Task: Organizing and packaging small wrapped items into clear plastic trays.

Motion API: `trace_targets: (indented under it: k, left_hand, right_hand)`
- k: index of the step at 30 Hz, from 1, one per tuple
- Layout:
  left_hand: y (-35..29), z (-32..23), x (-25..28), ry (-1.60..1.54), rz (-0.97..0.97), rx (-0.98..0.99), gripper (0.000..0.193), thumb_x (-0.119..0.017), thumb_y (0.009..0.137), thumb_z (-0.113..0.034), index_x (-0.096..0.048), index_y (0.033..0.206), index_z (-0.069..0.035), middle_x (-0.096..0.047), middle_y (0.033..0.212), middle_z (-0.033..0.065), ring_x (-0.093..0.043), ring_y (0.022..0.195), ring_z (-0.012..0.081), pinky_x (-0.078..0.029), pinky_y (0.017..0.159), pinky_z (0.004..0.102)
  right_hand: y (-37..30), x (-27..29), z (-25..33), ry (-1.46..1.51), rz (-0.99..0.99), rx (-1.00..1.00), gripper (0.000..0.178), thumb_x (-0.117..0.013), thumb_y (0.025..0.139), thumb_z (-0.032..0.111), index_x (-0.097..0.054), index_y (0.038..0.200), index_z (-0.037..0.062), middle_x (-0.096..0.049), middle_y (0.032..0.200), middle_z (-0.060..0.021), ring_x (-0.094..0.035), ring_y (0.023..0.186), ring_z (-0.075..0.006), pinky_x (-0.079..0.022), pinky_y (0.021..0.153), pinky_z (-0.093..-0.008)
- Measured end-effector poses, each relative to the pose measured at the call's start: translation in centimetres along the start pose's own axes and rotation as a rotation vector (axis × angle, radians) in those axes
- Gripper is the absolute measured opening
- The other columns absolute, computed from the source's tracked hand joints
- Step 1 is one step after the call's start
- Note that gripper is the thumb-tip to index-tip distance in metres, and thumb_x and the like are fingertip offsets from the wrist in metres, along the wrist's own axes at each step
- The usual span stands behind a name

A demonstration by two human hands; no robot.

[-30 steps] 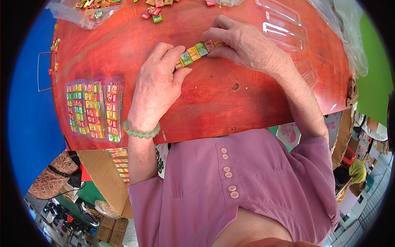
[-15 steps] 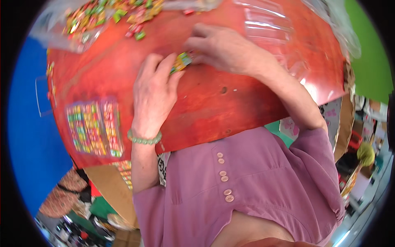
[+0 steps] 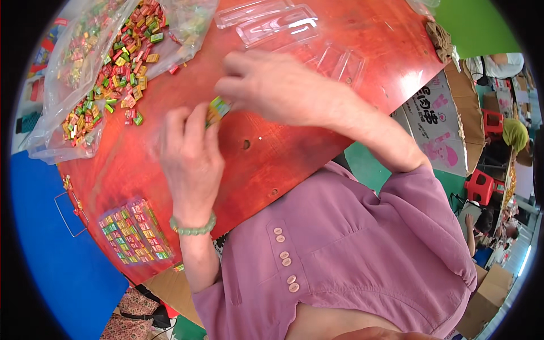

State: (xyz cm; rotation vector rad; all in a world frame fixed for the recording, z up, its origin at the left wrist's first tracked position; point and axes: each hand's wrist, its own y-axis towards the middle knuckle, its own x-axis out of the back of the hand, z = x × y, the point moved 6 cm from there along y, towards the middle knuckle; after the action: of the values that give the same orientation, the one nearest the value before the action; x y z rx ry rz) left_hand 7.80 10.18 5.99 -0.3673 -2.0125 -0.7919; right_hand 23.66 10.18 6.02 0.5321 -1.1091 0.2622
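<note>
My left hand (image 3: 191, 156), with a green bead bracelet on the wrist, is closed on a short row of small wrapped candies (image 3: 217, 111) in green and yellow. The row sticks up between thumb and fingers, above the red tabletop. Close by on the right, my right hand (image 3: 269, 85) is bent toward the same candies. Motion smears its fingers, so whether it grips anything is unclear. Left of my left wrist lies a clear tray (image 3: 136, 231) filled with rows of similar candies.
A clear plastic bag (image 3: 187, 34) lies at the far left with a heap of loose candies (image 3: 127, 68). Clear plastic trays (image 3: 277, 25) lie at the far side. The red table (image 3: 272, 164) ends close to my body. A printed carton (image 3: 433, 122) stands at right.
The view has turned, bringing more of the candy heap and bag into sight. My left hand still holds the candies, and my right hand stays close to them.
</note>
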Motion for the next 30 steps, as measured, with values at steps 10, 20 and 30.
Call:
trace_targets:
  k: [10, 20, 30]
  left_hand:
    - [4.7, -9.7, -5.3, -0.14, -0.049, -0.174, 0.016, -0.074, 0.088, -0.013, -0.064, 0.097, -0.004, -0.056, 0.096, 0.0114, -0.059, 0.091, 0.0313, -0.051, 0.079, 0.0426]
    - [2.8, -13.6, -9.2, -0.185, 0.074, -0.101, 0.017, -0.075, 0.087, -0.012, -0.063, 0.092, -0.002, -0.055, 0.095, 0.0126, -0.06, 0.089, 0.0306, -0.052, 0.076, 0.042]
    - [2.7, -14.6, -10.4, -0.159, 0.079, -0.028, 0.017, -0.074, 0.087, -0.011, -0.065, 0.094, 0.001, -0.056, 0.096, 0.0134, -0.061, 0.087, 0.0308, -0.053, 0.077, 0.0416]
  right_hand:
    - [-8.8, 7.4, -5.9, 0.107, 0.013, -0.178, 0.032, -0.072, 0.092, 0.018, -0.064, 0.121, 0.0072, -0.059, 0.109, -0.0129, -0.064, 0.097, -0.0357, -0.053, 0.081, -0.0433]
    - [-13.9, 7.1, -7.2, 0.069, 0.162, -0.242, 0.03, -0.074, 0.09, 0.016, -0.065, 0.118, 0.0069, -0.057, 0.1, -0.0109, -0.064, 0.091, -0.0324, -0.053, 0.076, -0.0427]
    - [-13.7, 7.6, -8.5, 0.007, 0.224, -0.109, 0.029, -0.074, 0.089, 0.015, -0.066, 0.116, 0.0073, -0.058, 0.104, -0.0105, -0.065, 0.091, -0.0326, -0.054, 0.078, -0.0426]
